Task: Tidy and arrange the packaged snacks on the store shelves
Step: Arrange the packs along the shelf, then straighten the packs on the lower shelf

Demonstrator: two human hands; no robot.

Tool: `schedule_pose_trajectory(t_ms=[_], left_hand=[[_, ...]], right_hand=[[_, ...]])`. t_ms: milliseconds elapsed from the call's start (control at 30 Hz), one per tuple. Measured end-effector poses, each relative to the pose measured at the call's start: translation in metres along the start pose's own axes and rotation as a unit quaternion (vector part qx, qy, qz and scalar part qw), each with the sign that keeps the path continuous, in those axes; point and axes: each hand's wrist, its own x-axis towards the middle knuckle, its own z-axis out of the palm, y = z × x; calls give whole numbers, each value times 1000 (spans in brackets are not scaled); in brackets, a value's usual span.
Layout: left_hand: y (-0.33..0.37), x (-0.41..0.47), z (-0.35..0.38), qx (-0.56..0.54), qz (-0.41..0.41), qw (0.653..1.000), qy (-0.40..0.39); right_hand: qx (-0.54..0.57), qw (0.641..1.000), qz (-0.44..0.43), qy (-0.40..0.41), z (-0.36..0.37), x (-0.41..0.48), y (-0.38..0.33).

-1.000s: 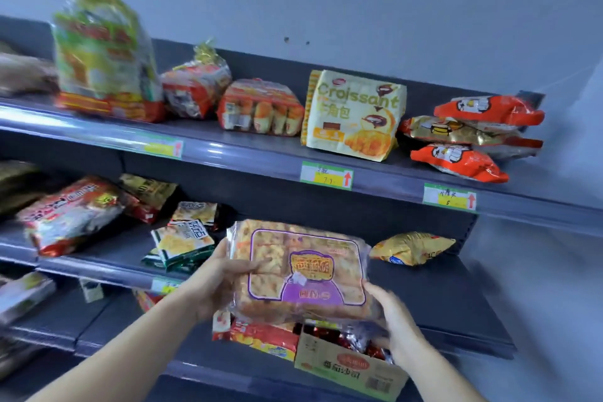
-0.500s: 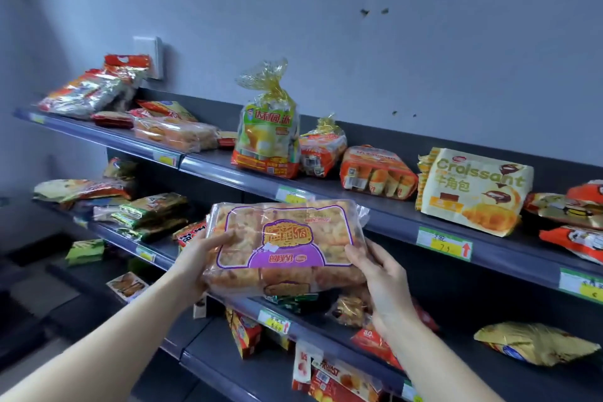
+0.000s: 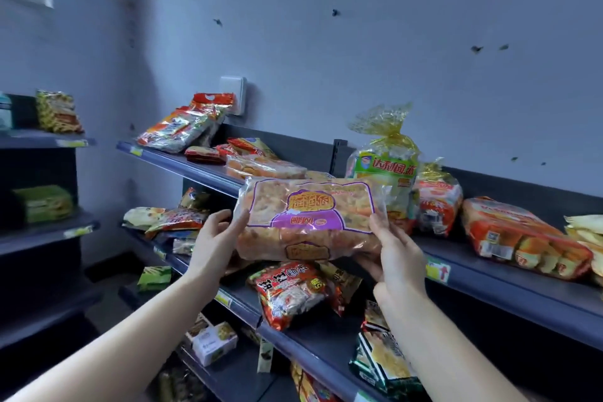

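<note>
Two hands (image 3: pixel 213 245) (image 3: pixel 396 258), one held pack (image 3: pixel 310 222), perhaps twenty shelved packs (image 3: pixel 287 290) (some blurred)

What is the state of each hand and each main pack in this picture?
purple-label bread pack: held in the air
left hand: grips its left end
right hand: grips its right end
green-label bread bag: upright on top shelf
red noodle packet: overhangs second shelf edge

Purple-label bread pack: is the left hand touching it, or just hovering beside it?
Touching. The head view shows the left hand gripping the left edge of the purple-label bread pack, thumb lying on its front.
</note>
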Motion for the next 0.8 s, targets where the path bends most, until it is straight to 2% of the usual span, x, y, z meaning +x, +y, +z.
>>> schedule_pose_trajectory(t_ms=[67,133,400,667,800], left_hand=[[1,20,-11,47,41,998,21],[4,43,-19,63,48,996,36],[18,162,-16,34,87,995,42],[24,285,11,30,116,992,44],[16,330,16,51,78,996,-4]], right_hand=[[20,1000,14,-1,27,8,6],[40,999,29,0,53,18,12],[83,995,57,-26,135,91,21],[8,994,87,-72,197,203,25],[-56,990,100,-80,218,241,44]])
